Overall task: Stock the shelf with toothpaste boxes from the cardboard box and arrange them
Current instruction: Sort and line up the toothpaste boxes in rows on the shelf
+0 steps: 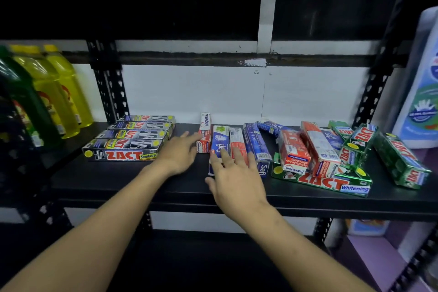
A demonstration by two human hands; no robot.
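1. Lying flat on the black shelf [118, 180], the toothpaste boxes were all long, thin cardboard cartons with glossy print.
2. Four black ZACT Smokers boxes [132, 137] sat at the left in a neat row, one behind the other, long axis running left to right and the lettering facing up.
3. In the middle, a red-and-white Pepsodent box [205, 130], a blue-and-white box [220, 140], a red-and-white box [237, 142] and a blue Safi box [254, 144] lay side by side, long axes running front to back and short ends toward the shelf's front edge. The Pepsodent one sat farther back than the rest.
4. Right side was a messy heap: a green ZACT Whitening box [327, 182] lay roughly crosswise near the front with red Pepsodent cartons [308, 147] tilted on top, and more shiny green ZACT boxes [400, 161] sat at angles.
5. Left hand [176, 156] was palm down with the arm stretched forward, fingers straight and a bit spread, tips at the left side of the Pepsodent box, gripping nothing.
6. Right hand [237, 178] was also palm down, fingers fanned wide and laid flat over the near ends of the blue-and-white and red-and-white boxes.
7. Yellow plastic bottles [59, 92] stood in the next bay to the left.
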